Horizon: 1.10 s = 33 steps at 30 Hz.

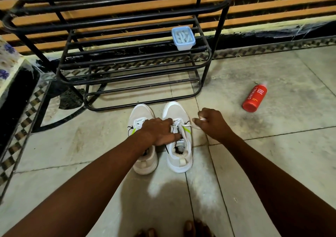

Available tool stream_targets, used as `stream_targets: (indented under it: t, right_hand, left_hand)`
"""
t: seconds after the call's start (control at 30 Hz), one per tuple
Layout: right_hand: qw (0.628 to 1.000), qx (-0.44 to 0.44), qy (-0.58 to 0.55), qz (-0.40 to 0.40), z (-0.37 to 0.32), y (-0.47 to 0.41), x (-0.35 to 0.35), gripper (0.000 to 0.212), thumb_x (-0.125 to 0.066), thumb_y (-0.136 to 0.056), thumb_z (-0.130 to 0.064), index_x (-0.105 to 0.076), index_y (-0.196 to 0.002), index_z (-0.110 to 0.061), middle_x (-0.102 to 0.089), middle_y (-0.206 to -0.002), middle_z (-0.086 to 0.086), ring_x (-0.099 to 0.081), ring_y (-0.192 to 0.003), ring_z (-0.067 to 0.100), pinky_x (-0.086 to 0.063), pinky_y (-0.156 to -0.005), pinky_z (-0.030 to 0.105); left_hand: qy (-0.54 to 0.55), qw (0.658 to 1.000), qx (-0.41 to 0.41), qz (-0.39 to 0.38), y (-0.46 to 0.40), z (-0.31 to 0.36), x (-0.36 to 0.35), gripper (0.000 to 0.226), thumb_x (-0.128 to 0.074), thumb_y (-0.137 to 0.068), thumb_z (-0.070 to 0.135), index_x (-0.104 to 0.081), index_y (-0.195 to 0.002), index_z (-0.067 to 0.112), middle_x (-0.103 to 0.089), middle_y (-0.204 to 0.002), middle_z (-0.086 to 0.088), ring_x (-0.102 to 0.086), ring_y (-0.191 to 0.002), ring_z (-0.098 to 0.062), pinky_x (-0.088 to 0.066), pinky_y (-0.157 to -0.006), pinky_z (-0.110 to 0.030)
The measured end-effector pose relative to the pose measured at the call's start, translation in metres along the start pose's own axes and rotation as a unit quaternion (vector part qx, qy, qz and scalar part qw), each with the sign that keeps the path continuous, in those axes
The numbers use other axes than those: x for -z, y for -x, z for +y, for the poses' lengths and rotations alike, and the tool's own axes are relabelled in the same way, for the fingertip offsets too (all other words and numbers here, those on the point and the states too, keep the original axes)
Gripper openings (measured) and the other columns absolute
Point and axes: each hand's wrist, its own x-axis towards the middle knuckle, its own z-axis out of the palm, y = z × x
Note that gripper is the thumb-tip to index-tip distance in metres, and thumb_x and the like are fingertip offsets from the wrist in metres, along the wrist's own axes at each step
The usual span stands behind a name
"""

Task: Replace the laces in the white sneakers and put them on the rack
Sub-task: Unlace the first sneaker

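While the left hand [158,131] presses flat on the right sneaker [179,138], fingers relaxed, the right hand [211,122] pinches its white lace [197,125], drawn sideways. The left sneaker [141,140] stands beside it on the floor [272,145], both just before the black rack [134,69], which carries a blue container [183,38].

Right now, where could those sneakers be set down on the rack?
The rack's lower tiers look bare. The middle tier holds only a small plastic tub at its right end, leaving its left free. Floor between the right sneaker and red bottle is open. It's crowded where both hands work the laces.
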Motion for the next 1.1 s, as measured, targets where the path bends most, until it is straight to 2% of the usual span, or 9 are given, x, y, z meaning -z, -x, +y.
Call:
stream_targets:
  t: [0.13,0.23,0.37,0.5,0.6,0.7,0.87,0.97,1.1]
  right_hand:
    - [0.997,-0.052,0.045,-0.029,0.016,0.012,-0.001,0.049,-0.076,-0.086,-0.023,-0.037,-0.057,-0.020,-0.042,-0.056,-0.002,-0.043,-0.056,0.012,-0.034,-0.062,0.030]
    - [0.993,-0.089,0.056,-0.054,0.025,0.027,-0.016,0.022,-0.072,-0.080,-0.038,-0.051,-0.077,-0.030,-0.058,-0.078,-0.007,-0.060,-0.080,0.017,-0.051,-0.079,0.041]
    - [0.999,-0.007,0.009,0.035,0.020,0.045,-0.031,0.027,-0.061,-0.077,-0.034,-0.055,-0.103,-0.040,-0.056,-0.100,-0.016,-0.058,-0.101,0.015,-0.047,-0.088,0.054]
    - [0.991,0.075,0.038,0.100,0.000,0.057,-0.040,0.025,-0.059,-0.077,-0.035,-0.058,-0.101,-0.031,-0.055,-0.101,-0.011,-0.053,-0.099,0.016,-0.035,-0.082,0.043]
    - [0.975,0.119,0.153,0.112,-0.004,0.059,-0.047,0.031,-0.060,-0.073,-0.042,-0.062,-0.101,-0.028,-0.054,-0.098,-0.011,-0.053,-0.094,0.016,-0.030,-0.077,0.040]
    - [0.971,0.114,0.189,0.087,-0.003,0.058,-0.052,0.031,-0.058,-0.075,-0.043,-0.063,-0.099,-0.026,-0.054,-0.097,-0.011,-0.056,-0.094,0.017,-0.031,-0.077,0.039]
    - [0.969,0.104,0.202,0.098,-0.003,0.061,-0.061,0.038,-0.058,-0.078,-0.039,-0.063,-0.107,-0.016,-0.062,-0.102,-0.003,-0.061,-0.097,0.024,-0.038,-0.075,0.037]
    - [0.951,0.108,0.251,0.147,-0.005,0.065,-0.062,0.032,-0.060,-0.080,-0.038,-0.067,-0.103,-0.017,-0.063,-0.095,-0.004,-0.062,-0.084,0.025,-0.035,-0.075,0.040]
    - [0.939,0.104,0.277,0.177,-0.012,0.069,-0.057,0.019,-0.059,-0.081,-0.038,-0.067,-0.090,-0.023,-0.061,-0.087,-0.008,-0.062,-0.084,0.018,-0.030,-0.085,0.046]
  left_hand:
    - [0.005,1.000,-0.002,0.001,-0.004,-0.003,-0.002,0.080,-0.048,-0.086,0.083,-0.042,-0.149,0.035,-0.055,-0.143,-0.015,-0.051,-0.133,-0.036,-0.043,-0.105,-0.043]
    - [0.021,1.000,0.001,0.003,-0.005,-0.002,-0.004,0.078,-0.052,-0.087,0.079,-0.043,-0.149,0.033,-0.055,-0.145,-0.015,-0.051,-0.134,-0.036,-0.043,-0.104,-0.042]
    - [0.102,0.994,-0.006,0.039,-0.002,0.007,-0.006,0.064,-0.064,-0.086,0.066,-0.053,-0.135,0.026,-0.061,-0.137,-0.010,-0.057,-0.126,-0.034,-0.048,-0.098,-0.040]
    - [0.187,0.973,0.006,0.136,0.000,0.010,-0.013,0.064,-0.065,-0.068,0.064,-0.065,-0.118,0.024,-0.061,-0.125,-0.002,-0.058,-0.121,-0.027,-0.053,-0.096,-0.045]
    - [0.226,0.961,0.022,0.160,0.000,0.005,-0.020,0.055,-0.068,-0.068,0.062,-0.066,-0.112,0.030,-0.060,-0.118,0.004,-0.059,-0.114,-0.020,-0.054,-0.094,-0.044]
    - [0.245,0.954,-0.011,0.174,-0.004,0.000,-0.024,0.048,-0.070,-0.072,0.056,-0.066,-0.111,0.028,-0.056,-0.112,0.005,-0.060,-0.107,-0.017,-0.053,-0.093,-0.038]
    - [0.228,0.953,-0.077,0.184,-0.015,0.007,-0.019,0.029,-0.076,-0.080,0.023,-0.070,-0.107,0.015,-0.062,-0.109,-0.002,-0.062,-0.106,-0.023,-0.051,-0.088,-0.031]
    - [0.186,0.965,-0.047,0.179,-0.018,0.013,-0.013,0.026,-0.071,-0.077,0.024,-0.067,-0.103,0.024,-0.065,-0.113,0.001,-0.062,-0.109,-0.023,-0.055,-0.090,-0.038]
    - [0.108,0.975,-0.024,0.194,-0.023,0.019,-0.009,0.022,-0.071,-0.079,0.025,-0.066,-0.101,0.027,-0.067,-0.112,0.000,-0.064,-0.105,-0.028,-0.053,-0.083,-0.036]
